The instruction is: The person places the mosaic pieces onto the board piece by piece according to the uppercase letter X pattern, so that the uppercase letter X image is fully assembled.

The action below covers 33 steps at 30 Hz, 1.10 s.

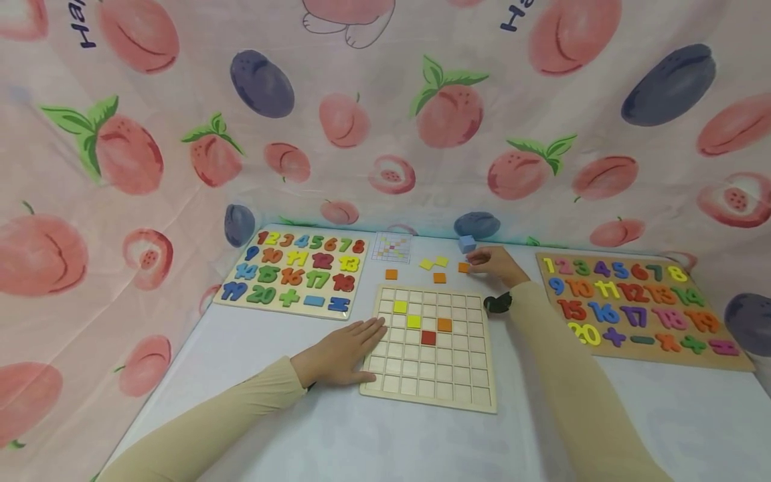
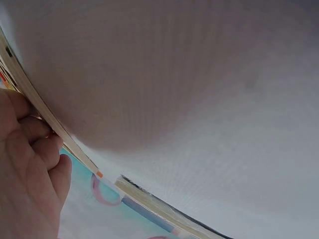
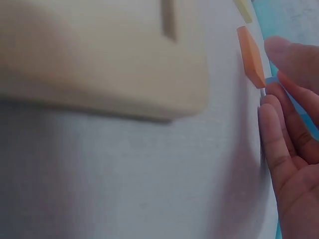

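Head view's showing the left hand (image 1: 343,351) lying flat on the grid board (image 1: 429,348); only the right wrist view's showing right hand (image 3: 289,149) fingertips touching an orange tile (image 3: 250,56), far right of frame.

The orange tile (image 1: 463,267) under my right hand's (image 1: 495,262) fingertips is a small flat square, lying on the white table beyond the far right corner of the grid board (image 1: 430,388); the board is pale wood, square, flat, with rows of shallow cells; two yellow, one orange and one red tile sit in it; my left hand (image 1: 343,351) rests flat on its near left edge.
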Each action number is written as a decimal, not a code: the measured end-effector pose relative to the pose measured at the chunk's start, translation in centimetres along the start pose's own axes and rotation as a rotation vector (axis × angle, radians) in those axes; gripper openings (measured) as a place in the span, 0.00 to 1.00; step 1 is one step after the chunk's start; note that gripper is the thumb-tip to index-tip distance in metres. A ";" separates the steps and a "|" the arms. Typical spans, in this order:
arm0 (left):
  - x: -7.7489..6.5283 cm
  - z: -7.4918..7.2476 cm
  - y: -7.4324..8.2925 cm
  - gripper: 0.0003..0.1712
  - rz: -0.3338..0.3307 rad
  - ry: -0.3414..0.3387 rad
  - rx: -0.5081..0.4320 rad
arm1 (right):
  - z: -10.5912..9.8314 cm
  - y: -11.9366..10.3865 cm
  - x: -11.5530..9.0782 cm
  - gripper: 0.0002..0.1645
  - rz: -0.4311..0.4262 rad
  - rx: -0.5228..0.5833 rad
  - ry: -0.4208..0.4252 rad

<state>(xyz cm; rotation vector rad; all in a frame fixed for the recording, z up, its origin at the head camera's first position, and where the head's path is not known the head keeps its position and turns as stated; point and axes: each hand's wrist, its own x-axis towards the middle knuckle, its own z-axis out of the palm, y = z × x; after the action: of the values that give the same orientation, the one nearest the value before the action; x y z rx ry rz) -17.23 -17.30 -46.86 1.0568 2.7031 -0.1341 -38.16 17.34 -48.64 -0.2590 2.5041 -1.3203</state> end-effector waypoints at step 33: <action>0.2 0.2 0.0 0.51 -0.002 -0.006 0.028 | -0.3 -0.4 0.2 0.19 -0.073 -0.188 -0.043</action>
<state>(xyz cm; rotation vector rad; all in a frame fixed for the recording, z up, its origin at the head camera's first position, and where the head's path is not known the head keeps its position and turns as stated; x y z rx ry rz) -17.37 -17.23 -47.10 1.0603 2.7045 -0.1753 -38.43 17.35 -48.20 -0.4185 2.6066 -1.0935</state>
